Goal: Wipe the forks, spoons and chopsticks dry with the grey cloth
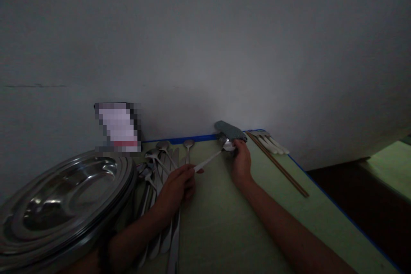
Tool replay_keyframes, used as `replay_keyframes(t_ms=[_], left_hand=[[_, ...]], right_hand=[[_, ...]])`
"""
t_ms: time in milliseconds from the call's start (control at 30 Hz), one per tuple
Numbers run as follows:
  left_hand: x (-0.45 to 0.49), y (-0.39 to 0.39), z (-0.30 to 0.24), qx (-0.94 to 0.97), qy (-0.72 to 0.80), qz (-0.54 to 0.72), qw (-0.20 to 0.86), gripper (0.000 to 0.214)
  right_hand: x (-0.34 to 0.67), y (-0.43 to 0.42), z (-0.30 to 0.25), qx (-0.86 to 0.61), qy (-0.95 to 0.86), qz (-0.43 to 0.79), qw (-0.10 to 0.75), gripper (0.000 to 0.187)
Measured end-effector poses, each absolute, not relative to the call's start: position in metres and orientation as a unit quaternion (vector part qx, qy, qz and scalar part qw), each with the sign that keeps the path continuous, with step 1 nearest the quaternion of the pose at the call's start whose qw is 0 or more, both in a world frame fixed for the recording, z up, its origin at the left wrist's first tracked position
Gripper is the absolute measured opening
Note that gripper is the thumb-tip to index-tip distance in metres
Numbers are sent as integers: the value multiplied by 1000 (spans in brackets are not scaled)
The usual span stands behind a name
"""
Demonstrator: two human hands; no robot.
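Note:
My left hand (pixel 180 182) is closed around the handle of a metal spoon (pixel 208 160), which slants up to the right. The spoon's bowl meets the fingers of my right hand (pixel 241 160). That hand is closed at a folded grey cloth (pixel 230 130), which sits behind and above the bowl; the exact grip is partly hidden. Beneath and beside my left forearm lie several metal spoons (pixel 156 156) and long flat-handled pieces (pixel 166 239). Another spoon (pixel 189 145) lies apart near the back edge.
A stack of shiny divided metal plates (pixel 126 175) stands at left. Behind it, a blurred-out upright device (pixel 118 126) leans on the wall (pixel 205 51). Wooden chopsticks (pixel 279 167) and white-handled forks (pixel 272 144) lie at right on the green, blue-edged table (pixel 218 231).

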State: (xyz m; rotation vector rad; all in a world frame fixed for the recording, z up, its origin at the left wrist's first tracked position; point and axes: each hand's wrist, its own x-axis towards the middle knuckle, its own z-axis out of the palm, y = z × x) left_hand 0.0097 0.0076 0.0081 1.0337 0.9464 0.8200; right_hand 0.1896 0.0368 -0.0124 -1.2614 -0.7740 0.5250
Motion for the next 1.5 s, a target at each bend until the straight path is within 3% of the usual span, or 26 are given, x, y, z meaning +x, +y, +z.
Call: replay_keyframes(t_ms=[500,667,833,967,1067,1133,1200,1300,1433,1500], left_hand=[[9,9,7,433,400,426,686,29],[10,8,7,430,389,437,688,19],[10,10,4,444,383,440,680,14],[11,10,2,458,387,435,671,19],[12,9,2,469,391,434,663,17],[12,7,2,476,390,432,659,15],[12,4,2,483,389,430,656,14],[10,1,2,492,387,429,651,13],[9,0,3,502,382,429,647,12],[9,0,3,508,383,426,643,13]], right_hand=[[198,39,-15,-565,-361,239,702,16],[193,34,-13,-559,-477,240,635,56],[191,36,-20,-617,-585,50,524,62],[190,36,-26,-623,-641,-11,448,76],[191,33,-25,-607,-696,-27,382,56],[193,33,-23,-612,-698,-23,371,34],[195,33,-19,-615,-691,-8,379,24],[197,33,-15,-618,-692,11,372,24],[197,32,-16,-655,-684,-8,321,52],[197,32,-17,-661,-685,-14,306,48]])
